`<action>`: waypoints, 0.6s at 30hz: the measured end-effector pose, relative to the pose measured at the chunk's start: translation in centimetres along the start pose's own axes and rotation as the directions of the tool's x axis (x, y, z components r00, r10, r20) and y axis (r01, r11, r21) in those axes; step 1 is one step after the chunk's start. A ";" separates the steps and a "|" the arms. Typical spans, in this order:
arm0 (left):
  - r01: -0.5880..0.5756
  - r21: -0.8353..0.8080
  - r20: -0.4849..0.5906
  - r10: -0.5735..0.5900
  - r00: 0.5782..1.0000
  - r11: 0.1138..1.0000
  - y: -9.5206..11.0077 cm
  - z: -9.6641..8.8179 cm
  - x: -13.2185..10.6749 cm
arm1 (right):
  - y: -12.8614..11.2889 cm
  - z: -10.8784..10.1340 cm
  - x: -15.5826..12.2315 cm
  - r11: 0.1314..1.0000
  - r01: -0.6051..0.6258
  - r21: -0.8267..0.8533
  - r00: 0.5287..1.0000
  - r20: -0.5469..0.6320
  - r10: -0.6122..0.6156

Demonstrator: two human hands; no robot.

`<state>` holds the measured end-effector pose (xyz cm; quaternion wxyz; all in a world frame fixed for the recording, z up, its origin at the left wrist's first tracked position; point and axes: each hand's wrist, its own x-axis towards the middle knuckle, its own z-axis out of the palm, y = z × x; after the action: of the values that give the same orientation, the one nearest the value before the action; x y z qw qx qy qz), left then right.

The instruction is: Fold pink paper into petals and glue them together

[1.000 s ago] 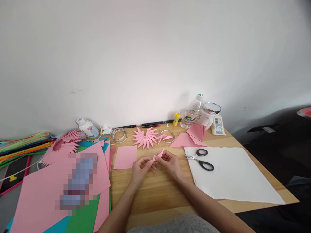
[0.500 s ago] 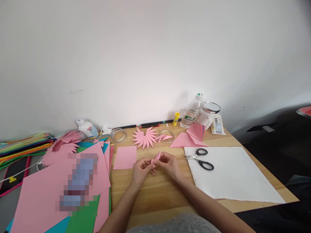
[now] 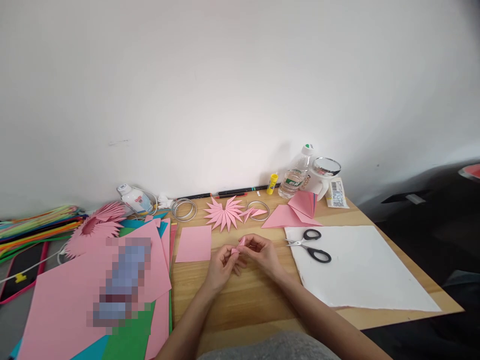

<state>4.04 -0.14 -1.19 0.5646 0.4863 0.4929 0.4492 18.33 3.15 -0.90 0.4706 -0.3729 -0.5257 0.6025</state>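
A small folded piece of pink paper [image 3: 242,242] is pinched between both hands above the wooden table. My left hand [image 3: 222,263] grips its near left end with thumb and fingers. On its right side, my right hand [image 3: 261,252] is closed on it, thumb across the front. Fingers cover much of the paper, so its full shape is hidden. Left of the hands lies a flat pink paper square [image 3: 194,243]. Behind them sits a fan-like pink folded paper star [image 3: 224,212], with small folded pink pieces [image 3: 253,213] beside it.
Black-handled scissors [image 3: 317,245] lie on a white board [image 3: 360,267] at right. A glue stick [image 3: 272,184], water bottle [image 3: 295,175] and mug [image 3: 323,177] stand by the wall. Wire rings [image 3: 183,210] lie behind the square; stacked coloured paper [image 3: 129,332] covers the left.
The left fingers have shifted slightly on the folded paper, and less of it shows above the hands. Both hands stay in nearly the same place.
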 end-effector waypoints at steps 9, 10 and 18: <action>-0.087 0.060 -0.047 0.089 0.995 0.994 -0.2 -0.4 0.1 | 0.2 -0.2 0.0 0.999 0.034 -0.009 0.999 0.006 -0.034; -0.089 0.064 -0.047 0.092 0.995 0.994 -0.2 -0.4 0.1 | 0.1 -0.3 0.0 0.999 0.047 -0.022 0.999 0.002 -0.047; -0.090 0.063 -0.035 0.092 0.995 0.994 -0.4 -0.5 0.1 | -0.3 -0.3 -0.1 0.989 0.115 -0.095 0.991 -0.052 -0.120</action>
<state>3.61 -0.03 -1.58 0.5191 0.5167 0.4942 0.4683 18.70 3.12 -0.70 0.5028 -0.3795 -0.5601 0.5380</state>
